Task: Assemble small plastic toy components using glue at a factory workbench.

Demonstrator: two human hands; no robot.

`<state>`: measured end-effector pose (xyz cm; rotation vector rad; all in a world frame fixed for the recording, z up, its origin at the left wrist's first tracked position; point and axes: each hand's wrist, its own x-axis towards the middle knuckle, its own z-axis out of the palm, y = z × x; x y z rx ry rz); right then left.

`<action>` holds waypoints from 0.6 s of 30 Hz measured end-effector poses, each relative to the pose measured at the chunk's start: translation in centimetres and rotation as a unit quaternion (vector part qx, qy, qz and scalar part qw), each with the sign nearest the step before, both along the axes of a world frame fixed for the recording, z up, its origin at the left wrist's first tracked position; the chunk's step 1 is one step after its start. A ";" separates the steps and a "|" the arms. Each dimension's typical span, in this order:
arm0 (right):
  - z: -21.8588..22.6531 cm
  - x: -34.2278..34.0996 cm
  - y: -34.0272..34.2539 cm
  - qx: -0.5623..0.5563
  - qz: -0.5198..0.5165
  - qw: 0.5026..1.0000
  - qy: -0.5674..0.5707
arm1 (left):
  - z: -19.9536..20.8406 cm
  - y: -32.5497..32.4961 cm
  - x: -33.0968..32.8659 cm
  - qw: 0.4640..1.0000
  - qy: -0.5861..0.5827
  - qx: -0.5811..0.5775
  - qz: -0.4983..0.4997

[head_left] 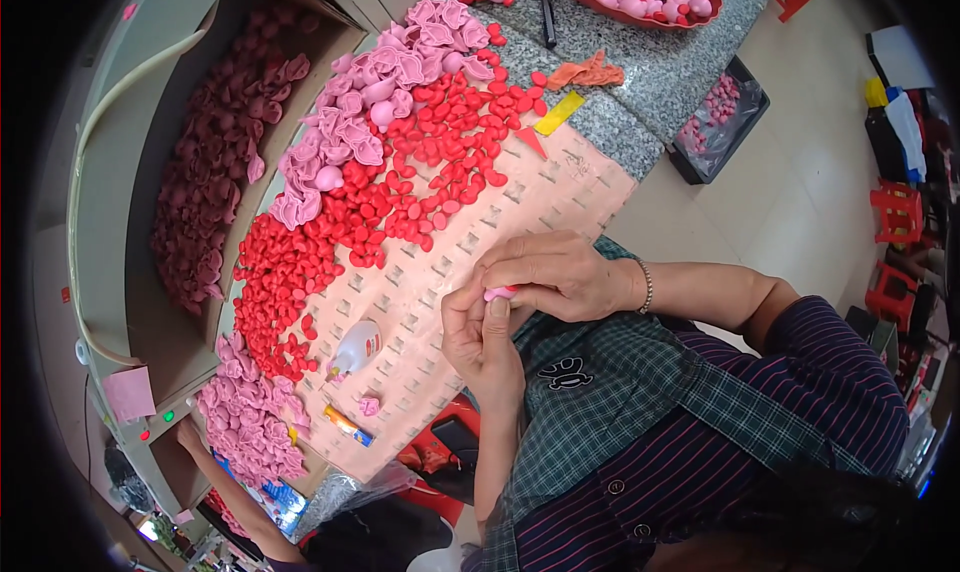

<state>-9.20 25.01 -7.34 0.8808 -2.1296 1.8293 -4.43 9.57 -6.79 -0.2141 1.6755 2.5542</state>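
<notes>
Head view, centre of frame: my left hand (482,337) and right hand (555,274) close fingertips on a small pink piece (499,293) over the peach mat (470,242). It looks soft and light, so I pinch its edges gently.

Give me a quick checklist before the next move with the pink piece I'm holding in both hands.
1. pink piece pinched between both hands: ok.
2. left hand thumb pressed against the piece from below: ok.
3. right hand fingers closed over the piece: ok.
4. Condition of the piece: cannot tell, mostly hidden by fingers.
5. white bottle on the peach mat, capped: cannot tell.
6. Another person's hand well apart, at the mat's lower-left end: ok.
</notes>
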 end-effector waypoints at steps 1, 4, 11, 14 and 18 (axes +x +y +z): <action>0.0 -0.1 0.0 0.001 0.003 1.000 -0.003 | -0.1 -0.1 -0.1 1.000 0.002 0.005 -0.004; 0.1 -0.1 -0.1 0.008 0.008 1.000 -0.009 | -0.1 -0.2 0.0 1.000 0.001 0.022 -0.003; 0.0 -0.1 -0.2 0.017 0.012 1.000 -0.013 | -0.6 -0.5 -0.1 0.999 0.012 0.051 -0.011; 0.2 -0.1 -0.2 0.019 0.014 1.000 -0.014 | -0.2 -0.4 -0.1 0.999 0.006 0.051 -0.012; 0.4 -0.2 -0.2 0.023 0.023 0.999 -0.011 | -0.1 -0.2 -0.2 0.999 0.012 0.049 0.001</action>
